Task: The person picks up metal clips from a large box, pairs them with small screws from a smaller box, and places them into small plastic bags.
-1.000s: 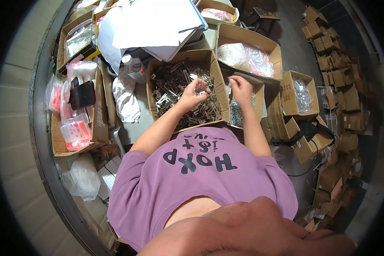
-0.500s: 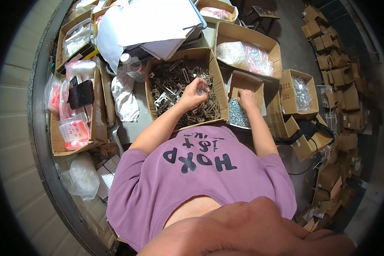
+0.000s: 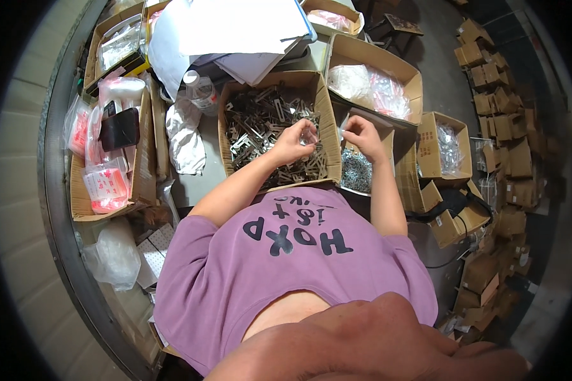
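My left hand (image 3: 291, 142) hovers over the right side of a cardboard box of flat metal brackets (image 3: 255, 120), its fingers pinched on what looks like a small clear bag (image 3: 309, 131). My right hand (image 3: 361, 134) is raised just to the right, above a smaller box of dark screws (image 3: 356, 170). Its fingers are curled toward the left hand, and I cannot make out what they hold. The two hands are a short gap apart.
Open cartons ring the bench: one with clear plastic bags (image 3: 372, 86), one with bagged parts (image 3: 448, 146), one at left with pink-printed bags (image 3: 105, 184). White papers (image 3: 235, 28), a plastic bottle (image 3: 200, 92) and a crumpled white bag (image 3: 185, 136) lie behind. Small boxes are stacked at right (image 3: 502, 127).
My right hand dipped toward the screw box half a second ago and has come back up beside the left hand. The left hand stayed over the bracket box.
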Available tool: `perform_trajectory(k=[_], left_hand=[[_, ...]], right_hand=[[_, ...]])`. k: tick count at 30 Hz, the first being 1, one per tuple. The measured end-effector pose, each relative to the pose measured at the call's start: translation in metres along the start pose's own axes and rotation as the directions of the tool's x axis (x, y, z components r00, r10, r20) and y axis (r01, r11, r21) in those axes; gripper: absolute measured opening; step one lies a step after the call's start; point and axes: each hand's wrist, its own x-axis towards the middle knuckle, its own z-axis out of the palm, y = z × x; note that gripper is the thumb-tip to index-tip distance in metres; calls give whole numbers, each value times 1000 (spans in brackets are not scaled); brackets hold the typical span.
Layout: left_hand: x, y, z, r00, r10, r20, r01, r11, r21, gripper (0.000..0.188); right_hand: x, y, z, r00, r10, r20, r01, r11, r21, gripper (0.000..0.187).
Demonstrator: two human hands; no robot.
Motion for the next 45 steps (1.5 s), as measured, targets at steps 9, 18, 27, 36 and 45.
perform_trajectory(k=[9, 18, 27, 36, 45], left_hand=[[0, -2, -2, 1000, -27, -10, 26, 999, -43, 32], [5, 3, 4, 1000, -11, 17, 13, 993, -114, 31], [0, 9, -6, 997, -19, -73, 12, 996, -93, 30], [2, 10, -8, 999, -28, -45, 27, 999, -24, 31], [3, 15, -9, 997, -53, -64, 51, 998, -25, 28]], right_hand=[[76, -34, 16, 949, -255, -186, 175, 915, -363, 19], [188, 26, -28, 986, -29, -164, -150, 280, -948, 32], [178, 10, -5, 992, 119, -52, -68, 143, -987, 33], [178, 14, -15, 981, 175, 82, 56, 149, -987, 33], [154, -1, -23, 996, -63, 59, 80, 402, -912, 18]])
